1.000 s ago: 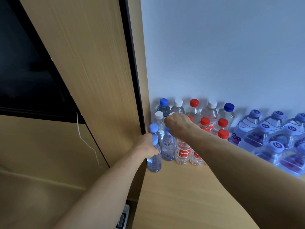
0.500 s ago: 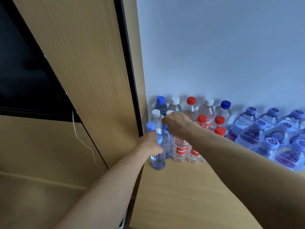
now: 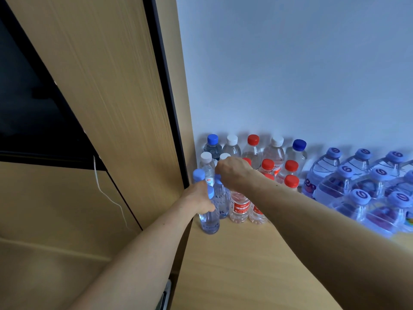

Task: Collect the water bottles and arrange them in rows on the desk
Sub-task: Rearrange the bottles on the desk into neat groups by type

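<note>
Little has moved since a second ago: both hands sit where they were, and the view has only drifted slightly. Left hand [image 3: 200, 198] wraps the neck and shoulder of a light-blue-capped water bottle [image 3: 210, 220] standing upright at the left front edge of the wooden desk [image 3: 234, 265]. Just right of it stand two red-label bottles [image 3: 239, 208], touching. Right hand [image 3: 234, 173] is curled knuckles-up over the caps there; can't tell what it grips, as its fingers are hidden. Behind are rows of small bottles [image 3: 268, 166] with red, white and blue caps, reaching back to the wall [image 3: 290, 74]. Large purple-capped jugs [image 3: 330, 175] are packed to the right. A wood panel [image 3: 100, 86] with a white cable [image 3: 107, 193] is on the left.
</note>
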Demonstrator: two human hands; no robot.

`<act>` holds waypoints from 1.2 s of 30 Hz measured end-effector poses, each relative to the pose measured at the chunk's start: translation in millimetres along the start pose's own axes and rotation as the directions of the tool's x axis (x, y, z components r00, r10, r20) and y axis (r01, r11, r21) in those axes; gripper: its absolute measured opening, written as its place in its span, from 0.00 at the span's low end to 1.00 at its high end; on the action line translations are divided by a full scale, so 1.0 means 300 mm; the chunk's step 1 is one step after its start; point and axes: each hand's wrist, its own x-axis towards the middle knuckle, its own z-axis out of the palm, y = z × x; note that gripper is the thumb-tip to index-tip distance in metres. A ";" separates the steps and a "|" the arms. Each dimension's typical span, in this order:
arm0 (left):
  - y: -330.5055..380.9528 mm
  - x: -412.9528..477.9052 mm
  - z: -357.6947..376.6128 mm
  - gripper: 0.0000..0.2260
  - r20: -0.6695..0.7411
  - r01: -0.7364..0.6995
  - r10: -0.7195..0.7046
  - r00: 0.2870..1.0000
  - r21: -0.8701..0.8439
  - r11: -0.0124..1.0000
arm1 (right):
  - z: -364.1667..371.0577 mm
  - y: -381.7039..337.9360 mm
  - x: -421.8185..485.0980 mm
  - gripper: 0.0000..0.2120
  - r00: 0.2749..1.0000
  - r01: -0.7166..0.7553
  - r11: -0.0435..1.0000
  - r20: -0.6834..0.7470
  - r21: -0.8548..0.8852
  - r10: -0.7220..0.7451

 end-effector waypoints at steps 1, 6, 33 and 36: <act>0.002 0.000 0.000 0.22 0.000 0.002 -0.002 1.000 0.006 1.000 | 0.003 -0.002 -0.001 0.11 1.000 -0.002 1.000 0.002 0.004 0.002; 0.003 0.003 0.004 0.19 -0.014 -0.001 0.001 1.000 0.032 0.999 | 0.014 -0.004 -0.008 0.13 1.000 -0.012 1.000 0.015 0.008 0.012; 0.130 0.054 -0.122 0.11 -0.250 -0.022 0.060 0.966 0.150 0.988 | -0.066 0.352 -0.146 0.17 0.976 -0.213 0.956 0.091 0.200 0.198; 0.170 0.076 -0.136 0.09 -0.283 -0.003 0.040 0.958 0.127 0.992 | -0.056 0.368 -0.154 0.15 0.979 -0.197 0.960 0.092 0.199 0.182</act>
